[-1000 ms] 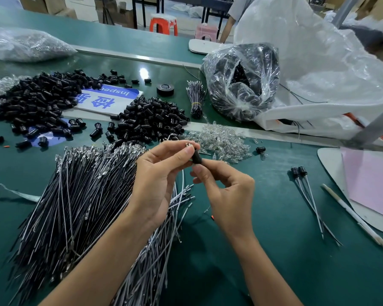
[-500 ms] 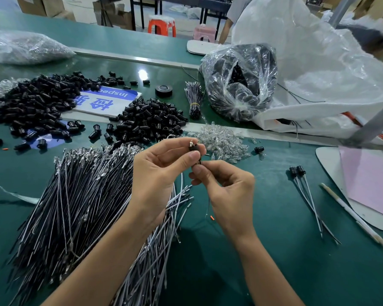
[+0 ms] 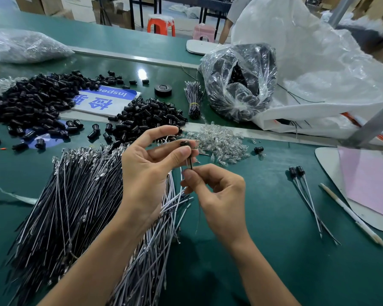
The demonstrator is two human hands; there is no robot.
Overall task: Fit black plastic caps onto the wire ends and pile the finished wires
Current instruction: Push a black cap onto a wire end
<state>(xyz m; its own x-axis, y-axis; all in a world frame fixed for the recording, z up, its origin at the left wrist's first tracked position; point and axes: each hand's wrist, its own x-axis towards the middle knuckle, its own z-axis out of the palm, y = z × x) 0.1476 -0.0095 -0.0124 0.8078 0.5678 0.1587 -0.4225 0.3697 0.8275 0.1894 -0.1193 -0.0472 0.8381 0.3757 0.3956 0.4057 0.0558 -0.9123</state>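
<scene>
My left hand (image 3: pixel 150 171) pinches a small black cap (image 3: pixel 184 144) between thumb and fingertips above the green table. Just below it my right hand (image 3: pixel 217 195) pinches the wire (image 3: pixel 190 164) that runs up into the cap. A large heap of uncapped black and white wires (image 3: pixel 75 206) lies under my left forearm. Loose black caps are piled at the middle back (image 3: pixel 148 118) and at the far left (image 3: pixel 31 104). Two finished capped wires (image 3: pixel 305 195) lie to the right.
A mound of clear small parts (image 3: pixel 219 142) sits behind my hands. Farther back are a tied wire bundle (image 3: pixel 192 100), a tape roll (image 3: pixel 163 89), a clear bag of black parts (image 3: pixel 241 82) and a big white bag (image 3: pixel 318 62). A white pen (image 3: pixel 352 215) and pink paper (image 3: pixel 372 184) lie at right.
The cap was held between both hands' fingertips; now my left hand has lifted it a little and my right hand has slid down the wire, so a short wire length shows between them.
</scene>
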